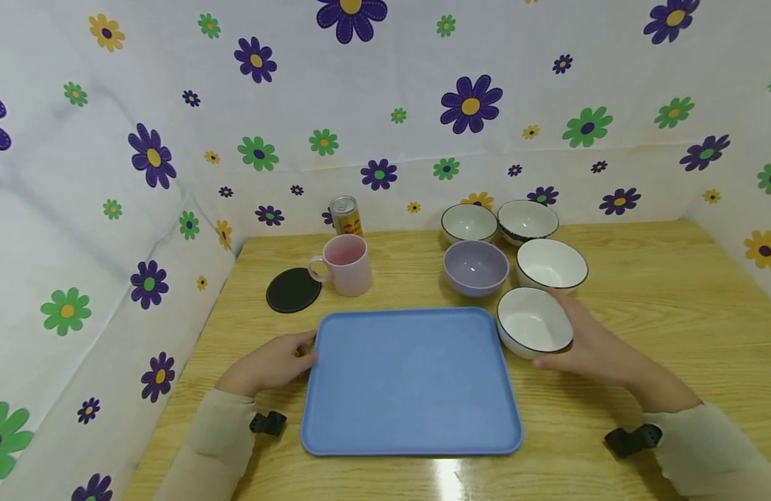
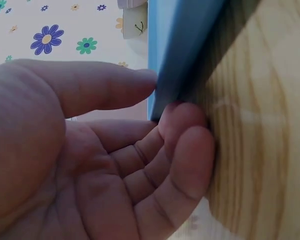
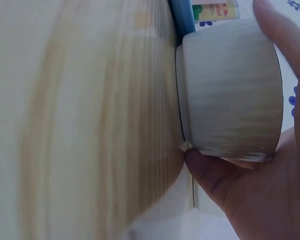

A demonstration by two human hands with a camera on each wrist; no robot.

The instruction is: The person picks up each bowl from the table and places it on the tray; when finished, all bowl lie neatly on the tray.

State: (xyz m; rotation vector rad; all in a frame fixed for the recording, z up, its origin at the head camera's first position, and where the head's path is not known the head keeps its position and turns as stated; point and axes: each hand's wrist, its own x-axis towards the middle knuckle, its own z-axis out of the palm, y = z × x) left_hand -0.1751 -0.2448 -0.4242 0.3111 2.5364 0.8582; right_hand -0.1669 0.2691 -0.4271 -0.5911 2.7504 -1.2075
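Note:
A blue rectangular tray (image 1: 410,383) lies flat on the wooden table. At its left edge, my left hand (image 1: 275,362) holds the rim, thumb against the side and fingers curled by the lower edge in the left wrist view. My right hand (image 1: 592,350) grips a white bowl (image 1: 531,319) with a dark rim, thumb on the near side and fingers round the far side. This bowl stands upright just right of the tray's upper right corner. In the right wrist view the bowl's outer wall (image 3: 230,90) shows between thumb and fingers.
Behind the gripped bowl stand a purple bowl (image 1: 476,270), another white bowl (image 1: 551,264), and two more bowls at the back. A pink mug (image 1: 351,268), a black round coaster (image 1: 293,290) and a can (image 1: 346,217) stand back left. Flowered cloth encloses the table.

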